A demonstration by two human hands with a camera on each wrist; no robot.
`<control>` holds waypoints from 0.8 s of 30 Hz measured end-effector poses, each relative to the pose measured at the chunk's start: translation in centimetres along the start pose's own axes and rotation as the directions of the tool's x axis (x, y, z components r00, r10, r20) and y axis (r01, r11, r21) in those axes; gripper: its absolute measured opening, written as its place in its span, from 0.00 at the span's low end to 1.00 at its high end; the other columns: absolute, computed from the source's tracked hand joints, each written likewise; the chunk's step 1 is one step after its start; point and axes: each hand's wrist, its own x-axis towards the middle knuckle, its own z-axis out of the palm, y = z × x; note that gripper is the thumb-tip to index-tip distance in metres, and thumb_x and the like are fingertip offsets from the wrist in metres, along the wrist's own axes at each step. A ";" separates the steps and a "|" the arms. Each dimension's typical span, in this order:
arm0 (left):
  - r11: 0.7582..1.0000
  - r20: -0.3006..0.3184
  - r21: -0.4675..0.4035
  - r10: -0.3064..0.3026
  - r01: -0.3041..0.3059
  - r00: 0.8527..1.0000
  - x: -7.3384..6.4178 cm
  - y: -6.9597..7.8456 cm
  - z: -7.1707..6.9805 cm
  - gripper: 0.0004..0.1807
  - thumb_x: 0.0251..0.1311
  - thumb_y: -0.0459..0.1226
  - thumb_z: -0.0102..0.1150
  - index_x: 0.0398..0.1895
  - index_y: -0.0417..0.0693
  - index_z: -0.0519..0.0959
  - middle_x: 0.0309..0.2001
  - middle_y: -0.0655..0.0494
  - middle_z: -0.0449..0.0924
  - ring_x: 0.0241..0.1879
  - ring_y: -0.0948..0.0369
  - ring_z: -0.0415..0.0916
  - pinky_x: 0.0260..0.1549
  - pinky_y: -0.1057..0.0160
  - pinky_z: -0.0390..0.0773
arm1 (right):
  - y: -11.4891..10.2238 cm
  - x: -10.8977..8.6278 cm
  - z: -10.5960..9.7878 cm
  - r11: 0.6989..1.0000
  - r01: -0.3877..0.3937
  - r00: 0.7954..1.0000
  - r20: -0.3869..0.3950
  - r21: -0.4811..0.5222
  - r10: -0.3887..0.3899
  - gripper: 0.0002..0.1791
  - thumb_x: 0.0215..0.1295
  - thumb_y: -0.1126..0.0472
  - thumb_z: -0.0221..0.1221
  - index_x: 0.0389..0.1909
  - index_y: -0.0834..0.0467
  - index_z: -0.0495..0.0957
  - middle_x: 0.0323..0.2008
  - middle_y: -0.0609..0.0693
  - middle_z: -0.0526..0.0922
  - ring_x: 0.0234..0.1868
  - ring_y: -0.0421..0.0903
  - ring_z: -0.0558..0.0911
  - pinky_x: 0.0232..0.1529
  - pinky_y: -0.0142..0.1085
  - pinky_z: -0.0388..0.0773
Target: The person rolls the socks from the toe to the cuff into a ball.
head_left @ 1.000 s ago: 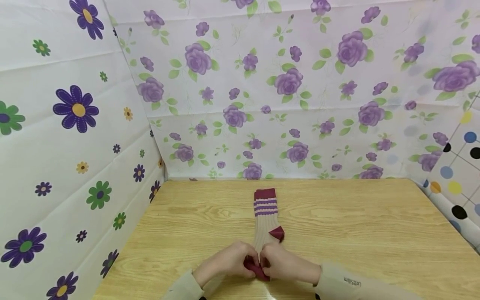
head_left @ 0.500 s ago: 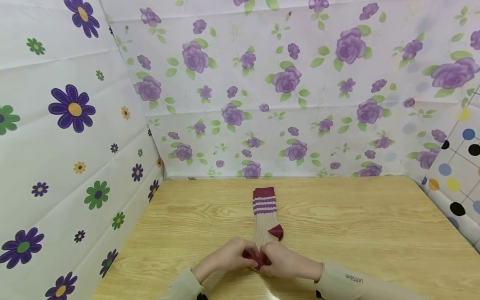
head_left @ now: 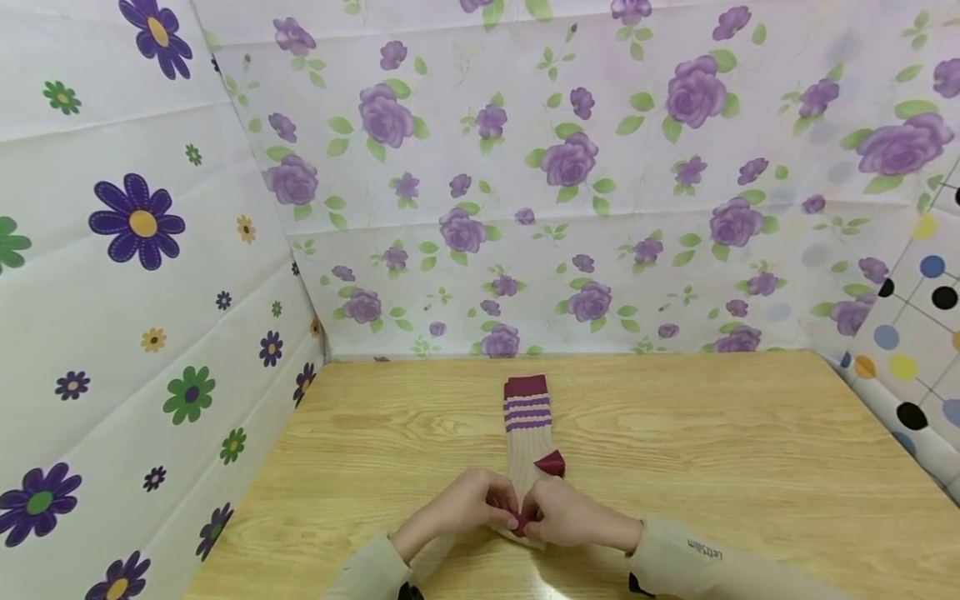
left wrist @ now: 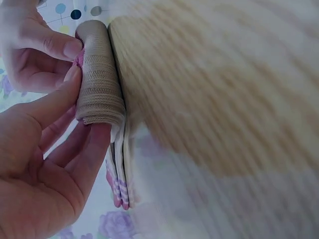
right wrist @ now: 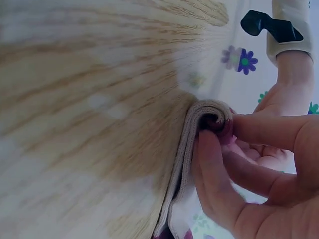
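A pair of beige ribbed socks [head_left: 530,443] lies stacked on the table, cuffs toward the back, with maroon cuffs and heel and purple stripes. The toe end near me is curled into a roll [left wrist: 99,79]; its coiled layers show at the side in the right wrist view, with maroon inside the roll [right wrist: 219,122]. My left hand [head_left: 480,502] pinches the roll's left part between thumb and fingers. Beside it, my right hand [head_left: 567,514] pinches the right part, thumb on the maroon fabric. Both hands nearly touch, hiding some of the toe end.
The wooden table [head_left: 712,450] extends around the socks. A rose-patterned sheet [head_left: 450,167] hangs behind it, a daisy-patterned sheet [head_left: 90,317] stands at the left, and a dotted cloth [head_left: 915,367] borders the right edge.
The toe end has turned further into the roll: less maroon shows between my fingers and beige fabric now shows at the near edge. Both hands have moved slightly away from me.
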 end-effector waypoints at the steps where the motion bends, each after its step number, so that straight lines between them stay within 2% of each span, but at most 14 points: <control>1: 1.000 -0.005 -0.009 -0.006 0.005 1.000 0.0 0.0 0.0 0.03 0.53 0.35 0.69 0.27 0.49 0.83 0.28 0.65 0.83 0.29 0.73 0.75 0.32 0.73 0.76 | 0.1 0.0 0.0 1.000 0.001 1.000 -0.005 -0.011 -0.001 0.02 0.54 0.68 0.65 0.25 0.59 0.82 0.19 0.39 0.76 0.20 0.31 0.67 0.20 0.24 0.64; 7: 0.999 -0.061 -0.005 -0.032 0.031 0.998 0.0 0.0 0.3 0.05 0.51 0.36 0.71 0.22 0.48 0.85 0.25 0.63 0.83 0.25 0.73 0.70 0.26 0.74 0.71 | 0.4 0.1 0.0 0.996 0.053 0.995 -0.077 -0.070 -0.058 0.10 0.50 0.69 0.68 0.28 0.56 0.76 0.24 0.43 0.75 0.27 0.33 0.67 0.27 0.26 0.66; 11: 0.999 -0.088 -0.006 -0.050 0.050 0.995 0.0 0.2 0.5 0.04 0.51 0.35 0.71 0.22 0.46 0.86 0.24 0.60 0.84 0.24 0.73 0.69 0.23 0.75 0.68 | 0.2 0.1 -0.1 0.992 0.105 0.988 -0.105 -0.063 -0.112 0.09 0.49 0.72 0.68 0.25 0.55 0.81 0.22 0.42 0.78 0.26 0.32 0.69 0.26 0.24 0.68; 16: 0.997 -0.115 -0.025 -0.077 0.074 0.990 0.0 0.5 0.6 0.03 0.52 0.33 0.69 0.23 0.44 0.87 0.25 0.56 0.86 0.23 0.72 0.68 0.21 0.75 0.66 | -0.3 -0.1 -0.2 0.992 0.097 0.990 -0.093 -0.077 -0.104 0.05 0.53 0.69 0.68 0.26 0.56 0.85 0.22 0.41 0.80 0.23 0.29 0.67 0.25 0.23 0.68; 20: 0.997 -0.123 -0.025 -0.082 0.079 0.989 0.1 0.5 0.4 0.03 0.53 0.32 0.68 0.25 0.43 0.87 0.26 0.55 0.86 0.24 0.72 0.68 0.21 0.75 0.66 | -0.5 -0.1 -0.3 0.981 0.115 0.989 -0.072 -0.155 -0.128 0.05 0.55 0.66 0.68 0.24 0.55 0.84 0.24 0.40 0.76 0.26 0.29 0.65 0.28 0.23 0.67; 24: 0.998 -0.099 -0.009 -0.060 0.059 0.993 0.1 0.3 0.2 0.03 0.55 0.31 0.66 0.27 0.43 0.87 0.28 0.54 0.86 0.25 0.72 0.70 0.23 0.74 0.69 | -1.0 0.0 -0.4 0.939 0.176 0.981 -0.023 -0.296 -0.191 0.10 0.53 0.62 0.70 0.18 0.54 0.79 0.23 0.39 0.73 0.26 0.30 0.63 0.29 0.23 0.64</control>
